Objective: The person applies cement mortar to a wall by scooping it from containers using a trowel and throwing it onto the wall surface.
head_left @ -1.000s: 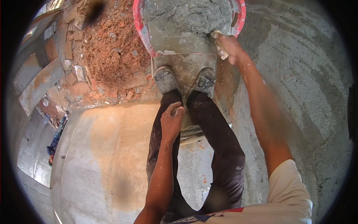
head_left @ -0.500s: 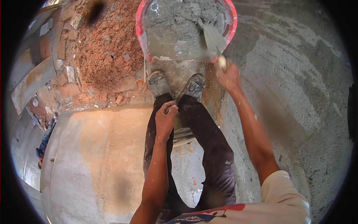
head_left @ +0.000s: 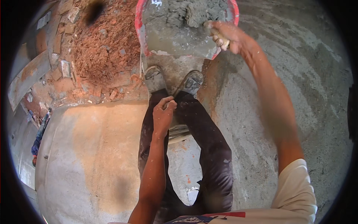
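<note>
A pink-rimmed tub [head_left: 234, 15] at top centre holds wet grey mortar [head_left: 171, 37]. My right hand [head_left: 225, 33] is over the tub's right side, closed round a trowel's pale handle; the blade is sunk in or coated with mortar and hard to make out. My left hand [head_left: 165, 110] hangs over my left leg near the knee, fingers curled closed with nothing visible in them. Both my booted feet [head_left: 154, 78] stand just below the tub.
Red rubble [head_left: 102, 52] with brick pieces lies at upper left, beside slabs [head_left: 30, 74]. A rough grey plastered surface [head_left: 298, 93] curves along the right. A tan-stained concrete surface [head_left: 89, 149] is at lower left. Someone in dark blue [head_left: 41, 134] is at the far left edge.
My right hand swung down to the rim, showing the trowel blade, then moved up into the tub over the mortar, where a clump now bulges. My left hand stays curled by my knee.
</note>
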The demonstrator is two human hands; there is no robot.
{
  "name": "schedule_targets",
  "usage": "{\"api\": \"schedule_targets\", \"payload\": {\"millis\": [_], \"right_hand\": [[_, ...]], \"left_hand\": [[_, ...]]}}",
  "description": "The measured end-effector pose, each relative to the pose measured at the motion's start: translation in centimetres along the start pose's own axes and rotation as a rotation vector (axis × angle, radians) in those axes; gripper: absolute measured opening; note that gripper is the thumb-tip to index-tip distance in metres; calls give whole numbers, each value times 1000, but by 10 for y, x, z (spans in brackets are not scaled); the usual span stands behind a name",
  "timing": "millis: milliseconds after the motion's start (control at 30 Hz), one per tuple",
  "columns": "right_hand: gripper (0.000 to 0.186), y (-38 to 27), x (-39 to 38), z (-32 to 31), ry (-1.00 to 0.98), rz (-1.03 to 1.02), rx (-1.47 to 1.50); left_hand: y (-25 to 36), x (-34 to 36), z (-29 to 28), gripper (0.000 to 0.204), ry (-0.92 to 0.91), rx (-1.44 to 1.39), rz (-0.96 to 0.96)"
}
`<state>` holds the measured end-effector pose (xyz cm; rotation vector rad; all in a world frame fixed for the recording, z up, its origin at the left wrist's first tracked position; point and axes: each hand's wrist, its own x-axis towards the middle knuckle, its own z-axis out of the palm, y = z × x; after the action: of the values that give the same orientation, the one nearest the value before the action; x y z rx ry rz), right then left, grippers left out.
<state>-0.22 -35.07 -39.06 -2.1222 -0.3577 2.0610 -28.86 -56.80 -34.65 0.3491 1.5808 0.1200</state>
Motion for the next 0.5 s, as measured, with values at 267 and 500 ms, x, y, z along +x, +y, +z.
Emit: {"api": "schedule_targets", "payload": {"millis": [267,500], "right_hand": [[41,99,-17,-42,411,-425,-864],[41,211,78,-17,597,-176,-446]], "left_hand": [[3,3,-1,37,4,9,10],[34,-4,2,36,3,-16,-29]]}}
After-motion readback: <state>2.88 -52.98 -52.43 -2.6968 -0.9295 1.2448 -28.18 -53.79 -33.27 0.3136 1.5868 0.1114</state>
